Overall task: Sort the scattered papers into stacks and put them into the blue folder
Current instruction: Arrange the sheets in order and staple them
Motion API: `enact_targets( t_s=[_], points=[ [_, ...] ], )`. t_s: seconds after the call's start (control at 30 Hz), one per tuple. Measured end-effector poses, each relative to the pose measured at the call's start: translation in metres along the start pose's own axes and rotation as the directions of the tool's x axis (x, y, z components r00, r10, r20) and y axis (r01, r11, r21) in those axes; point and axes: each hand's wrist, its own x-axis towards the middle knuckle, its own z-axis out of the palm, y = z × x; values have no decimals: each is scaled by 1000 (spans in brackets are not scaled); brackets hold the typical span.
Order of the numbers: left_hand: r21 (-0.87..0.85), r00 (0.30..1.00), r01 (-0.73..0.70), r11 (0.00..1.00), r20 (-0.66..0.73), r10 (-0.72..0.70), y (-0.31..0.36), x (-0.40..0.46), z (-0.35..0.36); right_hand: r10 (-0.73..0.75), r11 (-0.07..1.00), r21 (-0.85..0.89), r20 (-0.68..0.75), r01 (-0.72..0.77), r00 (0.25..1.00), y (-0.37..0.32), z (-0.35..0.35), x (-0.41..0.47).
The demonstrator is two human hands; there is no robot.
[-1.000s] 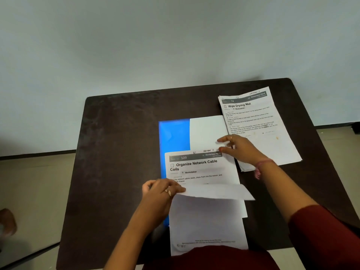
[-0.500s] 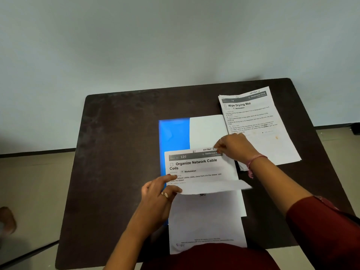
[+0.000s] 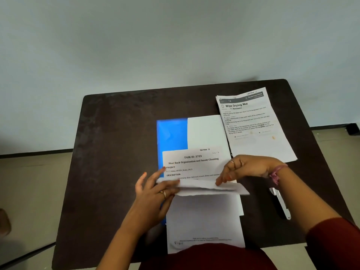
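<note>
The blue folder (image 3: pixel 171 133) lies open in the middle of the dark table (image 3: pixel 116 152), with a blank white sheet (image 3: pixel 206 131) on its right half. In front of it lies a paper stack, its visible page (image 3: pixel 192 162) headed "Shoe Rack Organization and Insole Cleaning". Several upper pages are folded back toward me (image 3: pixel 210 189). My left hand (image 3: pixel 153 193) holds the left end of that fold. My right hand (image 3: pixel 247 168) pinches the fold's right part with its fingertips. A second stack headed "Wipe Drying Mat" (image 3: pixel 253 123) lies at the back right.
A black and silver pen-like object (image 3: pixel 280 203) lies on the table under my right forearm. The table's back edge stands against a plain wall. The floor shows on both sides of the table.
The "Organize Network Cable Coils" page has been turned down toward me, uncovering the "Shoe Rack" page. My right hand moved from the page's top corner to the fold.
</note>
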Motion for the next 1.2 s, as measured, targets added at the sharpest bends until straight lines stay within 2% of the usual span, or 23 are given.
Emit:
enact_targets(
  t_s=[0.03, 0.1, 0.17, 0.2, 0.23, 0.3, 0.33, 0.4, 0.43, 0.53, 0.77, 0.8, 0.87, 0.93, 0.97, 1.07, 1.13, 1.2],
  points=[
    [-28, 1000, -6, 1000, 5, 6, 1, 1, -2, -16, 1000, 18, -64, 17, 998, 0, -3, 4],
    [-66, 1000, -21, 998, 14, 22, 0, 2, -4, -38, 998, 31, -302, 49, 952, 2, -11, 19],
    [-79, 996, -80, 994, 23, 82, -5, 1, -2, -70, 988, -156, -529, -16, 846, 5, -21, 38],
    [-98, 993, -102, 990, 44, 106, -4, 1, -4, -90, 946, -302, -597, -119, 798, 6, -25, 47],
    [-133, 992, -84, 988, 82, 95, -2, 2, -6, -94, 878, -416, -632, -235, 769, 7, -28, 55],
    [-153, 994, -23, 988, 99, 38, 7, 5, -13, -45, 717, -535, -675, -447, 736, 7, -32, 65],
    [-166, 997, 50, 985, 73, -39, 10, 7, -14, -28, 659, -556, -692, -507, 721, 7, -34, 69],
    [-202, 985, 158, 967, 107, -138, 9, 5, -8, -52, 637, -567, -707, -522, 705, 6, -37, 72],
    [-206, 985, 157, 966, 105, -138, 8, 5, -8, -76, 657, -565, -709, -500, 701, 4, -36, 72],
    [-194, 999, -8, 981, 32, 14, 3, 3, -5, -139, 666, -592, -697, -454, 704, 2, -33, 67],
    [-149, 999, 19, 989, -35, -25, 6, 4, 4, -268, 550, -686, -685, -477, 677, 6, -17, 49],
    [-136, 999, 26, 990, -30, -30, 6, 4, 5, -265, 567, -686, -677, -457, 687, 6, -13, 44],
    [-123, 999, 18, 992, -42, -23, 6, 5, 7, -260, 674, -662, -628, -328, 734, 4, -3, 32],
    [-136, 998, 11, 991, -55, -19, 6, 5, 8, -234, 796, -587, -524, -148, 819, 1, 9, 15],
    [-149, 997, 12, 989, -69, -22, 5, 5, 9, -189, 838, -536, -464, -105, 866, -2, 14, 6],
    [-223, 996, 51, 974, -56, -65, 5, 4, 8, -37, 917, -392, -275, -77, 961, -6, 21, -13],
    [-251, 996, 65, 966, -36, -76, 5, 3, 9, 6, 948, -313, -171, -60, 985, -6, 18, -18],
    [-262, 998, 49, 964, -36, -61, 4, 4, 10, 18, 971, -233, -134, -49, 991, -7, 12, -15]
  ],
)
